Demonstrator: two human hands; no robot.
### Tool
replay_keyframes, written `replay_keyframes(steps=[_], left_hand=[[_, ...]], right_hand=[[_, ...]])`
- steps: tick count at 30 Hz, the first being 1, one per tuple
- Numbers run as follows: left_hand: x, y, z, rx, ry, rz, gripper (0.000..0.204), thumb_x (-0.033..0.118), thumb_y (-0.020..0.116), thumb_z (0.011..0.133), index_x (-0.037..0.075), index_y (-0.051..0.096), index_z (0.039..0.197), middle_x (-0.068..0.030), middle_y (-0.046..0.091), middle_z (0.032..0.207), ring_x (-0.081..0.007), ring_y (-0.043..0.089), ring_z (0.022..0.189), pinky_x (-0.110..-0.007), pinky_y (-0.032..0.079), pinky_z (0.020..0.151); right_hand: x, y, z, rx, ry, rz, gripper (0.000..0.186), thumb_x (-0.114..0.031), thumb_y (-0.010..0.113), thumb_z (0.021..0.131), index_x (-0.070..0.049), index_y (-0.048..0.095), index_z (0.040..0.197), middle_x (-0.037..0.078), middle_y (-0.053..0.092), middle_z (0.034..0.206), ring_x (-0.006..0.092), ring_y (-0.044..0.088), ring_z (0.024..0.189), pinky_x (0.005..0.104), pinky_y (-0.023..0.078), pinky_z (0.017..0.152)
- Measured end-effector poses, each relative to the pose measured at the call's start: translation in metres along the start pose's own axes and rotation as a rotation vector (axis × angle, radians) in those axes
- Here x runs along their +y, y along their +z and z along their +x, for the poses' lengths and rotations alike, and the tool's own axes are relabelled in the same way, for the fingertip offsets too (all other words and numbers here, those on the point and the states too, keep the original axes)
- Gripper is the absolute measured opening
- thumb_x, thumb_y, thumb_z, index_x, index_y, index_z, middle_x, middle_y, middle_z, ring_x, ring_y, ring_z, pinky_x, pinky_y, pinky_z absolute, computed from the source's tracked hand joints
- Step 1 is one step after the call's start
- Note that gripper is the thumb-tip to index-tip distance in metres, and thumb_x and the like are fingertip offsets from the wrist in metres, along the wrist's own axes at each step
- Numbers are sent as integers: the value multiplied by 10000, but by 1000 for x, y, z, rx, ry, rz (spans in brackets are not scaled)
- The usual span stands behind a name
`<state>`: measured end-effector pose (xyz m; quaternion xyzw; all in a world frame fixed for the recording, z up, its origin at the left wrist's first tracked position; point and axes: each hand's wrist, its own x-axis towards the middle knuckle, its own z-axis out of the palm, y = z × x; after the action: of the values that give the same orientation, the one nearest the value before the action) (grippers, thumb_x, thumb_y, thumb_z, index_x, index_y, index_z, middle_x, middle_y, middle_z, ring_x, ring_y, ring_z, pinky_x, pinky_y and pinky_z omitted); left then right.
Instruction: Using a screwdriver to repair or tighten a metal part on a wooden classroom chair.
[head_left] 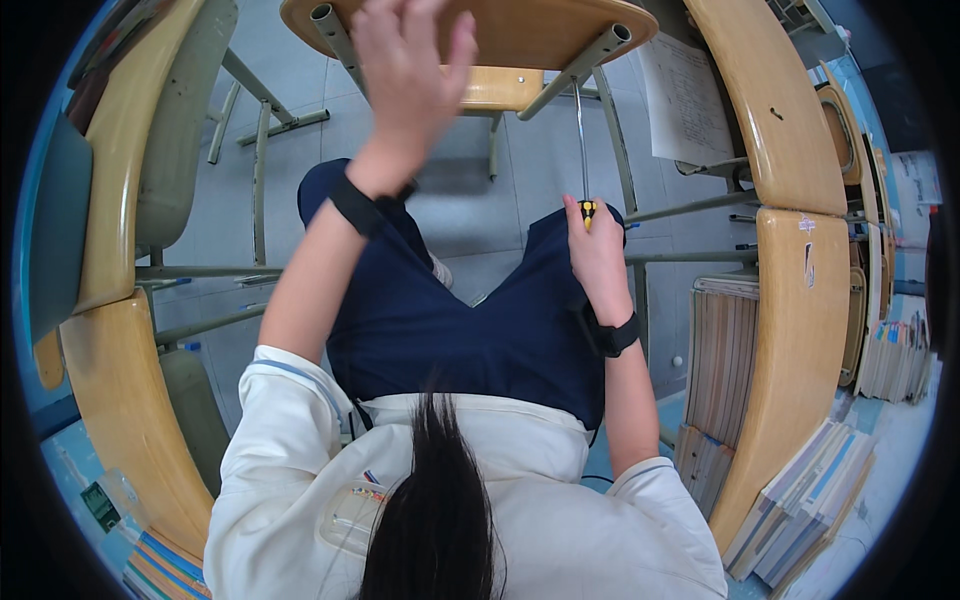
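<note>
In front of me a wooden chair shows its rounded board and grey metal tubes, whose open ends point toward me. My left hand is raised over the left part of this board, fingers apart and a little smeared by motion; I cannot tell whether it touches the wood. Above my right thigh, my right hand is closed around the yellow and black handle of a long screwdriver. The screwdriver's thin metal shaft points away from me, and its far end meets the right-hand chair tube or lies just beneath it.
Wooden desks stand on both sides, a left desk and a right desk. Stacked books fill the space under the right one. A printed paper sheet hangs near its far end. Metal desk legs cross the grey tiled floor.
</note>
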<state>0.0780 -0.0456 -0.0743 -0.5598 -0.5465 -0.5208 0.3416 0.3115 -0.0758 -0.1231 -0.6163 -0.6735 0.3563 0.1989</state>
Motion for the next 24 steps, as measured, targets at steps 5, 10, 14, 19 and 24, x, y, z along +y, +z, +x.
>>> replay_keyframes(steps=[5,10,14,19,24], left_hand=[[67,34,-77,-773,-576,-679,292,233,540,870,8,518,1055,-128,578,945,-220,583,844,-324,474,737],[89,58,-71,-967,-1300,-1363,322,254,431,935,-41,481,1053,-138,588,920,-210,610,896,-304,504,784],[89,61,-69,-864,-1492,-1522,290,204,361,958,-61,447,1039,-151,588,905,-244,618,901,-324,520,811],[94,65,-72,-756,-1527,-1657,278,214,362,959,-44,438,1029,-154,588,904,-252,610,921,-344,511,833],[96,64,-75,-715,-1532,-1677,284,230,364,958,-32,439,1036,-132,583,867,-241,606,923,-360,504,846]], right_hand=[[4,2,1,-14,-12,4,385,-265,529,886,81,440,741,228,512,581,398,487,525,402,387,492],[3,5,0,1,-32,76,380,-262,531,884,74,437,733,230,512,579,391,490,520,405,388,493],[17,-9,4,-373,158,631,387,-358,484,903,17,459,809,105,462,559,188,433,417,311,360,418],[40,-7,-9,-1127,555,2273,373,-409,375,939,-44,427,886,13,340,548,77,285,364,197,268,321],[38,-1,-10,-966,493,2146,372,-423,340,945,-77,388,817,-22,261,504,43,180,323,178,153,276]])
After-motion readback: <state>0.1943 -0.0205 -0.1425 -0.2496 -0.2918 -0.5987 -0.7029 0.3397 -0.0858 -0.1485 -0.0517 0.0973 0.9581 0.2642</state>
